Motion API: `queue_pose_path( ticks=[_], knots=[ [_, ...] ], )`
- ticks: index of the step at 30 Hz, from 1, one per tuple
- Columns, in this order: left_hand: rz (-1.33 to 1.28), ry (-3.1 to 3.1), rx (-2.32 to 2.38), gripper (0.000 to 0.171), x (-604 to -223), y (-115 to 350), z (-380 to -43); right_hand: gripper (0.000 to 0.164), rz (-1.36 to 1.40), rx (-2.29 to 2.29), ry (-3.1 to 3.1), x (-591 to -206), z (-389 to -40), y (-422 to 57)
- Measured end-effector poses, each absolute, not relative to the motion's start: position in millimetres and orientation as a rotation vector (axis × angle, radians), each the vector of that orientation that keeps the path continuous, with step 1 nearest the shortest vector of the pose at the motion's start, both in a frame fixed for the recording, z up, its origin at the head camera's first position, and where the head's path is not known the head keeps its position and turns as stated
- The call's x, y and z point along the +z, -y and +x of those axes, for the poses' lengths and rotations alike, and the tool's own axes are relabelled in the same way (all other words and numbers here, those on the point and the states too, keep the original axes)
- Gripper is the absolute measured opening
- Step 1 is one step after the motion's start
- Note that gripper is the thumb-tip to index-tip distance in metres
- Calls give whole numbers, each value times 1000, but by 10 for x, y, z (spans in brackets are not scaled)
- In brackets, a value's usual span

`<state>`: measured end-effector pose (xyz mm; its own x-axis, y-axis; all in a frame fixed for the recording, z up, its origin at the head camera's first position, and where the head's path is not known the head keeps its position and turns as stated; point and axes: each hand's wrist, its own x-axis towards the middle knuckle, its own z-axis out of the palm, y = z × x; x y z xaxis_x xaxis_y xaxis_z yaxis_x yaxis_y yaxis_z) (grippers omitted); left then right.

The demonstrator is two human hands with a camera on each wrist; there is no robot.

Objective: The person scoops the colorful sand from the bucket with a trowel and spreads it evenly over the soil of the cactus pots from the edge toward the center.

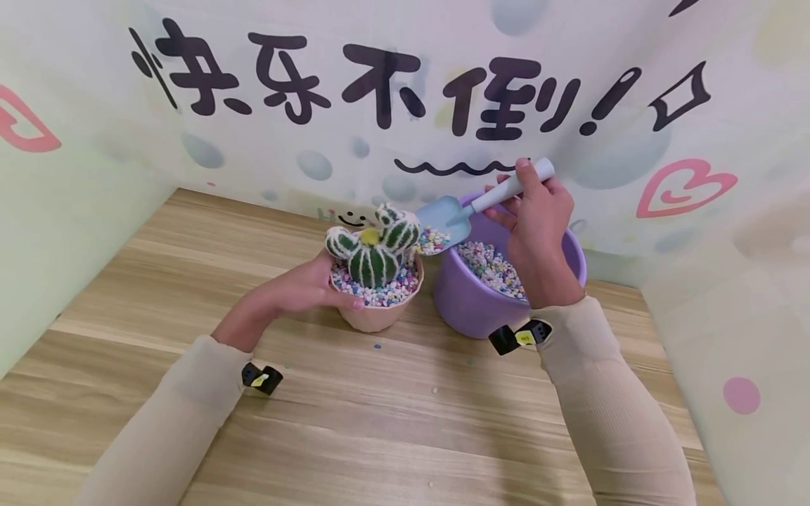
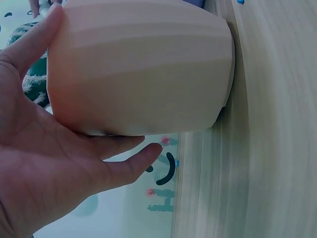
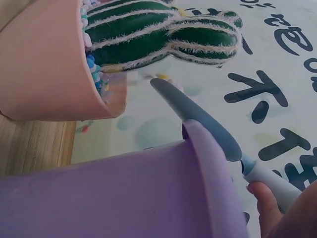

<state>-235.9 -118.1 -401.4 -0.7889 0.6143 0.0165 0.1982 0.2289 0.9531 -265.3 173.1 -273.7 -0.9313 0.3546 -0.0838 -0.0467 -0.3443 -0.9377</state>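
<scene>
My left hand grips the side of a peach-coloured flower pot, thumb at the rim and fingers spread along its wall in the left wrist view. A green cactus with fuzzy white ribs and a yellow top stands upright in it, ringed by multicoloured pebbles. My right hand holds the pale handle of a light blue trowel. Small pebbles lie on the blade, whose tip is close to the pot's right rim. In the right wrist view the blade passes over the bucket's rim.
To the right of the pot stands a purple bucket holding more pebbles. A few stray pebbles, one of them blue, lie on the wooden tabletop. A printed cloth backdrop rises right behind.
</scene>
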Motion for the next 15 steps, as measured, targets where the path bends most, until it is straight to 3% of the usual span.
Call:
queue_pose_path(
  ticks=[15],
  knots=[
    [747,-2100,1512,108,-3999,1221,-2441,28,-418,2353,1614,-2738,-2689,-1730]
  ],
)
